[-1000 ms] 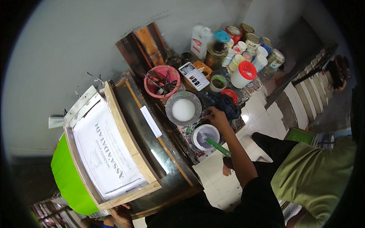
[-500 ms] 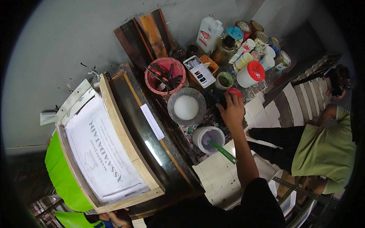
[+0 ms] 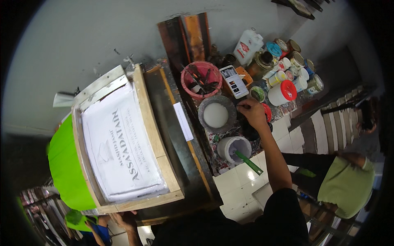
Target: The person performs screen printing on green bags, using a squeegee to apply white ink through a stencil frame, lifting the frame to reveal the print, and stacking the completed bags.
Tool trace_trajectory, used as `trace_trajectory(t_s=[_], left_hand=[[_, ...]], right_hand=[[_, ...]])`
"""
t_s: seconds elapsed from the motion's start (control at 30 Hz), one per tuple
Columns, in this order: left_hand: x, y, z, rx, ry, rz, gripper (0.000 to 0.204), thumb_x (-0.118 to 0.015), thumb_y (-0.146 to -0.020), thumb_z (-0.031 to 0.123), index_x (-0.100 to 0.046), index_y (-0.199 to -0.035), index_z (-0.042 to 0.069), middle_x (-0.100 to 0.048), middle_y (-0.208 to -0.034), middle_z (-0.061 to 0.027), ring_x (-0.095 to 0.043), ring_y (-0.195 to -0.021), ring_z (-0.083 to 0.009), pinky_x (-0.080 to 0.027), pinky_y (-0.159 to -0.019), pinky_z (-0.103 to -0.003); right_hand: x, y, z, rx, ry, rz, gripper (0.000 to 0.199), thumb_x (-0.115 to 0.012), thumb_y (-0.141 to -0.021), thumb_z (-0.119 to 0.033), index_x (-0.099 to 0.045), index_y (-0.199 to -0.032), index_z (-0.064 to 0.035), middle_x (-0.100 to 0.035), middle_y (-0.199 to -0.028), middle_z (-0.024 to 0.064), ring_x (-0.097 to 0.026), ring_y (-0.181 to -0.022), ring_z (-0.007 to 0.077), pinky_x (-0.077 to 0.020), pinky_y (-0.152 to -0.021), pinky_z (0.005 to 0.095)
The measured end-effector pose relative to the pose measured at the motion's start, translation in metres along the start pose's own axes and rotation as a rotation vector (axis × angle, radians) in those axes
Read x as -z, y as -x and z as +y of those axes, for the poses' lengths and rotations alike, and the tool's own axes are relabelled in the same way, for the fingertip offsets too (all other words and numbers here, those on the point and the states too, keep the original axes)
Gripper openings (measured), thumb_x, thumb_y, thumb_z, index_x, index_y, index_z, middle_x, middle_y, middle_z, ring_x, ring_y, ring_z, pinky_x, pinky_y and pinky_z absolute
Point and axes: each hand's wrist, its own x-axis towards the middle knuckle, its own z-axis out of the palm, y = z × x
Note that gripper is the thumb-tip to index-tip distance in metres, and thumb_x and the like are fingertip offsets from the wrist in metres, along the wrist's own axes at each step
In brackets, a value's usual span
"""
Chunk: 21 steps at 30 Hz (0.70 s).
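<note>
My right hand [image 3: 253,111] is closed in a pinch just right of the rim of a grey bowl [image 3: 201,119] holding a white substance. Whatever lies between the fingertips is too small to make out. A red lid [image 3: 267,112] shows partly behind this hand. At the lower left, my left hand [image 3: 126,220] grips the near edge of a wooden screen-printing frame [image 3: 166,172], its fingers partly hidden under the wood. Dark lettering shows through the frame's white mesh [image 3: 119,143], and bright green fabric [image 3: 67,164] sticks out from beneath on the left.
A white tub [image 3: 223,149] with a green-handled tool [image 3: 250,164] stands near my right forearm. Behind the bowl are a pink bucket [image 3: 184,82] of tools, a phone [image 3: 233,82], a red-lidded jar [image 3: 279,96] and several paint cans. Another person in a green shirt [image 3: 347,184] is at right.
My right hand has left the red lid and moved left to the grey bowl's rim, its fingers now pinched. The view has shifted, so the table's things sit farther right.
</note>
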Motion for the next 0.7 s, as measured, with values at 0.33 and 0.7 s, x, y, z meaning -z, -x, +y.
trace_trajectory(t_s=[0.33, 0.7], left_hand=[[-0.012, 0.001, 0.001, 0.015, 0.117, -0.014, 0.033, -0.046, -0.104, 0.032, -0.048, -0.087, 0.004, -0.059, -0.067, -0.0142, -0.060, -0.059, -0.0253, -0.051, -0.059, -0.036], [-0.011, 0.001, -0.007, 0.045, 0.200, 0.016, 0.035, -0.051, -0.101, 0.032, -0.058, -0.092, -0.001, -0.063, -0.069, -0.0141, -0.061, -0.059, -0.0223, -0.048, -0.055, -0.032]], right_hand=[[-0.077, -0.029, 0.000, 0.572, 0.506, -0.632, 0.025, -0.066, -0.081, -0.009, -0.071, -0.106, -0.0075, -0.069, -0.105, 0.0182, -0.068, -0.099, 0.0395, -0.0543, -0.086, 0.0485], [-0.040, -0.031, -0.061, 0.271, 0.253, -0.725, 0.028, -0.068, -0.082, -0.011, -0.073, -0.109, -0.0066, -0.070, -0.104, 0.0230, -0.069, -0.102, 0.0382, -0.0531, -0.091, 0.0433]])
